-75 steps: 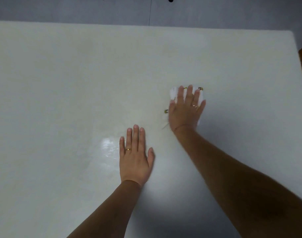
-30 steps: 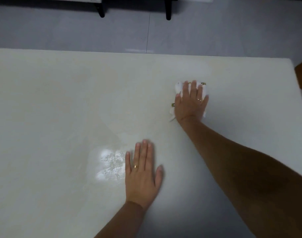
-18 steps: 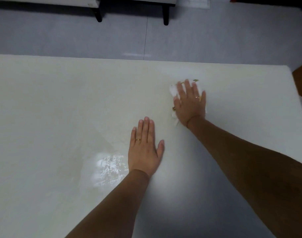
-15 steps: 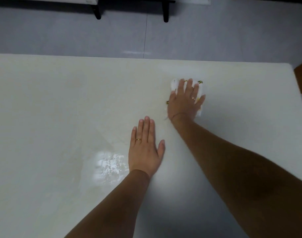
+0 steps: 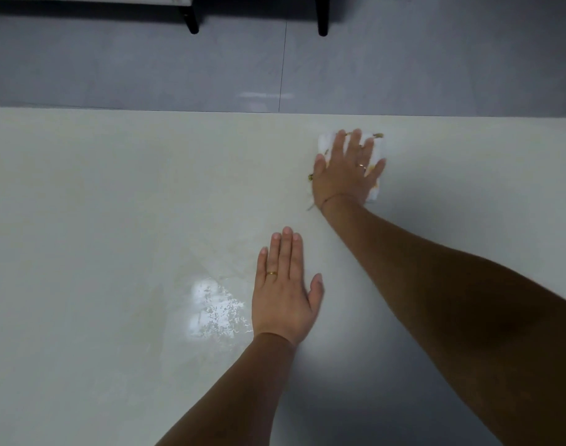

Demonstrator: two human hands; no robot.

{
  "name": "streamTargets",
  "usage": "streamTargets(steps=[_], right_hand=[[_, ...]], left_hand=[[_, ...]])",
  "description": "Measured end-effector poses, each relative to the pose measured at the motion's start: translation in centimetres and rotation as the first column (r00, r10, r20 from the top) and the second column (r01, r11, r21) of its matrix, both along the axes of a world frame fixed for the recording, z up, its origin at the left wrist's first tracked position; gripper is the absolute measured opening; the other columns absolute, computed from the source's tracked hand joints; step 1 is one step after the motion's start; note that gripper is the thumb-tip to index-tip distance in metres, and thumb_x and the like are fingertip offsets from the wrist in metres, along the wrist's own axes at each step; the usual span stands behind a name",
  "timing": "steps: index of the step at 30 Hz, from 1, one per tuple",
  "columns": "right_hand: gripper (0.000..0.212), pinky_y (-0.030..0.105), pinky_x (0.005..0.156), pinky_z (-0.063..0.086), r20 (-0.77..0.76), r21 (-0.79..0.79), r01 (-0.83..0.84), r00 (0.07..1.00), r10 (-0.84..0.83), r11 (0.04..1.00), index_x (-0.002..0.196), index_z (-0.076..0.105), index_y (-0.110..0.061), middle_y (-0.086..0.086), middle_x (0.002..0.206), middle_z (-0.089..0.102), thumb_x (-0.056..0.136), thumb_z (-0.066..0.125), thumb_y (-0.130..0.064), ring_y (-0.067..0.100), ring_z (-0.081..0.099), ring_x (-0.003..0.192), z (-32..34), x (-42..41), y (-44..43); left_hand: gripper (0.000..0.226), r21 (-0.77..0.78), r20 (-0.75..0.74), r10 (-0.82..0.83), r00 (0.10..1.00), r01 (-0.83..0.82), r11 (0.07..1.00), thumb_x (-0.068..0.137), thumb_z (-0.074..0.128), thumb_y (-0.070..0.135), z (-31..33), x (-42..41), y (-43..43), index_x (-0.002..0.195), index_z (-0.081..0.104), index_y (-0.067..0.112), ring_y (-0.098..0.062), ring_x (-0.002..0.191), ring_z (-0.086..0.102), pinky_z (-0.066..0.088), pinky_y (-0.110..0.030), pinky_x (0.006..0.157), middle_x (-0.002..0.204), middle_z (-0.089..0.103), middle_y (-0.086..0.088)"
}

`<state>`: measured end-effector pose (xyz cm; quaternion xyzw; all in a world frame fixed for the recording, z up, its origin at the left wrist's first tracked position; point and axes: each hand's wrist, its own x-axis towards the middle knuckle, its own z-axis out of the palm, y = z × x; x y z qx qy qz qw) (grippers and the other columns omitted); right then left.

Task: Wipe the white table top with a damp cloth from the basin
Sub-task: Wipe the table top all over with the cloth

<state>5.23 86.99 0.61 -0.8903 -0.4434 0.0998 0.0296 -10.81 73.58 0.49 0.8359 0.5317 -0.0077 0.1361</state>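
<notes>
The white table top (image 5: pixel 98 204) fills most of the view. My right hand (image 5: pixel 347 170) lies flat with spread fingers on a folded white cloth (image 5: pixel 376 151) with yellow-green marks, pressing it onto the table close to the far edge. Only the cloth's rim shows around the fingers. My left hand (image 5: pixel 284 291) rests palm down on the bare table nearer to me, fingers together, holding nothing. A wet, shiny patch (image 5: pixel 214 309) glints just left of the left hand. No basin is in view.
Beyond the table's far edge lies grey tiled floor (image 5: pixel 146 69). Two dark furniture legs (image 5: pixel 191 22) stand at the top of the view. The table's right far corner sits at the frame's right edge.
My right hand has slid the cloth farther away, towards the far edge and a little right. The left hand stays planted in about the same place.
</notes>
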Motion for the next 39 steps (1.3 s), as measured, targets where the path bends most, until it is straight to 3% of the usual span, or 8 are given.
streamTargets(steps=[7,14,21,26,30,32,36,39], right_hand=[[0.057,0.052,0.115,-0.002,0.052,0.017,-0.533,0.845,0.532,0.846,0.151,0.008,-0.027,-0.001,0.161,0.004,0.098,0.019,-0.045,0.023,0.001,0.147,0.2,1.9,1.0],[0.062,0.057,0.114,-0.005,-0.013,-0.010,-0.004,1.000,0.003,1.000,0.152,0.003,-0.024,0.001,0.161,-0.003,0.097,0.018,-0.048,0.026,-0.005,0.147,0.2,3.8,4.1],[0.055,0.052,0.116,-0.003,0.015,-0.005,-0.530,0.848,0.530,0.848,0.151,0.005,-0.028,-0.003,0.161,-0.001,0.100,0.020,-0.040,0.022,-0.003,0.147,0.6,2.5,2.9],[0.055,0.055,0.115,0.006,0.082,0.018,-0.301,0.951,0.298,0.954,0.151,0.016,-0.023,0.002,0.160,0.011,0.099,0.028,-0.036,0.026,0.008,0.147,0.6,12.2,-0.6],[0.059,0.058,0.115,0.001,0.037,-0.013,0.023,0.999,-0.023,1.000,0.151,0.006,-0.023,0.003,0.161,0.001,0.098,0.021,-0.042,0.028,-0.001,0.147,0.3,11.0,-0.3],[0.059,0.057,0.113,-0.004,0.017,-0.016,-0.050,0.999,0.050,0.999,0.151,0.003,-0.025,0.001,0.161,-0.003,0.098,0.021,-0.043,0.027,-0.005,0.147,0.2,7.7,0.2],[0.057,0.052,0.115,-0.002,0.029,-0.007,-0.482,0.875,0.482,0.876,0.151,0.010,-0.027,-0.002,0.161,0.005,0.098,0.027,-0.039,0.023,0.002,0.147,0.6,6.8,-2.8],[0.056,0.052,0.116,0.004,0.088,-0.005,-0.427,0.901,0.425,0.904,0.151,0.014,-0.024,0.001,0.160,0.008,0.099,0.030,-0.036,0.024,0.007,0.147,0.6,11.3,-5.9]], left_hand=[[0.069,-0.005,0.008,-0.010,1.000,0.010,1.000,0.096,0.023,0.048,0.3,0.0,0.0,0.153,0.011,0.012,-0.019,0.149,-0.002,0.001,-0.037,0.120,0.161,0.005,-0.006],[0.070,-0.020,0.039,-0.006,0.999,0.007,1.000,0.093,0.031,0.043,0.6,0.1,0.1,0.152,0.019,0.008,-0.022,0.149,0.007,0.009,-0.041,0.119,0.160,0.013,-0.008],[0.069,-0.014,0.031,-0.008,0.999,0.009,1.000,0.093,0.030,0.044,0.6,-0.1,0.2,0.152,0.017,0.009,-0.021,0.149,0.004,0.010,-0.040,0.119,0.161,0.010,-0.007],[0.070,-0.004,0.028,-0.008,1.000,0.008,1.000,0.092,0.029,0.044,0.7,0.0,0.1,0.151,0.019,0.008,-0.022,0.149,0.007,0.011,-0.041,0.119,0.160,0.012,-0.008],[0.071,0.006,-0.016,-0.010,1.000,0.010,1.000,0.093,0.026,0.044,0.5,0.0,0.1,0.152,0.015,0.008,-0.022,0.149,0.003,0.006,-0.039,0.120,0.161,0.009,-0.008],[0.071,0.009,-0.032,-0.011,0.999,0.011,1.000,0.092,0.024,0.045,0.6,0.1,0.0,0.152,0.014,0.008,-0.022,0.149,0.002,0.005,-0.039,0.120,0.161,0.009,-0.008],[0.071,0.008,-0.037,-0.007,0.999,0.007,1.000,0.092,0.019,0.046,0.7,0.2,-0.1,0.152,0.010,0.009,-0.021,0.148,-0.002,0.001,-0.038,0.121,0.161,0.005,-0.007],[0.068,0.049,-0.038,0.010,0.999,-0.008,0.999,0.094,0.021,0.043,1.3,0.4,-0.3,0.151,0.015,0.007,-0.027,0.147,0.007,0.000,-0.039,0.120,0.159,0.014,-0.012]])
